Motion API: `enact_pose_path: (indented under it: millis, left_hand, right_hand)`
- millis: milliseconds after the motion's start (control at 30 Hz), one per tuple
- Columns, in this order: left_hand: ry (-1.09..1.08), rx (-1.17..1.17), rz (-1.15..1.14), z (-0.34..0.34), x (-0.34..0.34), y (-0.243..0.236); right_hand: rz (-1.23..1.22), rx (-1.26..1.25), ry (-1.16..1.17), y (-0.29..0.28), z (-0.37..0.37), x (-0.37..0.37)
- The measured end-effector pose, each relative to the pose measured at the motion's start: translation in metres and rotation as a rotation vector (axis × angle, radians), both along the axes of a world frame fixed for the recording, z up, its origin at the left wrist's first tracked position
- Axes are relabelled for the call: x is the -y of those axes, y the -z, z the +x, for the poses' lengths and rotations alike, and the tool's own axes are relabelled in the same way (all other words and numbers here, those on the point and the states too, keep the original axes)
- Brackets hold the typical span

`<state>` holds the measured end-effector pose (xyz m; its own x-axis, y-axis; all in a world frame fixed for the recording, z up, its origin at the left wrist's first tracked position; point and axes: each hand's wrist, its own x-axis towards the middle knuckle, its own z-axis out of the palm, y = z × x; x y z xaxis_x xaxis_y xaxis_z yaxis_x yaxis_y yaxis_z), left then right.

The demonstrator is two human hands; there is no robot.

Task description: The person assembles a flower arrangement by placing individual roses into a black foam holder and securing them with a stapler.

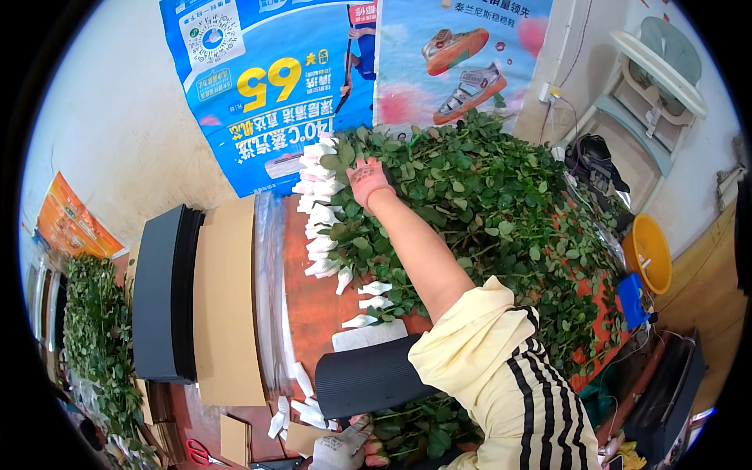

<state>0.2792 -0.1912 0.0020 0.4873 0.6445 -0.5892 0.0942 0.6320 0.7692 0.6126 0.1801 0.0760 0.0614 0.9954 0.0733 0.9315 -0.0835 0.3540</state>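
My right hand in a pink glove reaches into a large pile of leafy stems, touching leaves beside white-wrapped flower heads; its fingers are slightly apart. Down at the lower edge, my left hand in a grey glove is closed, its thumb beside pink roses and leafy stems; what it grips is partly hidden. A black corrugated sheet lies above it over a pale pad, near loose white sleeves.
Stacked black boards, cardboard and clear wraps lie at left, with more stems, cardboard pieces and red scissors. At right are a yellow basin, blue object, wires and high chair. Posters hang behind.
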Motion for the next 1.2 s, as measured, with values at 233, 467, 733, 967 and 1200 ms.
enact_pose_path:
  millis: [233, 467, 733, 967, 1200]
  left_hand:
    - [-0.139, 0.018, -0.442, 0.011, -0.012, -0.041]
    - [0.644, -0.474, 1.091, -0.020, -0.015, 0.011]
    - [0.441, -0.412, 1.283, -0.025, -0.015, -0.064]
    - [0.023, 0.052, 1.596, 0.011, 0.002, -0.175]
    - [-0.179, -0.055, 1.644, -0.059, 0.037, -0.170]
  right_hand:
    - [0.069, -0.010, 0.004, -0.011, 0.021, 0.013]
    - [1.286, -0.836, -0.048, -0.155, 0.158, 0.109]
    - [1.472, -1.125, -0.302, -0.255, 0.077, 0.317]
    - [0.341, -0.303, -0.865, -0.123, -0.075, 0.410]
    - [0.422, -0.381, -0.815, -0.094, -0.083, 0.404]
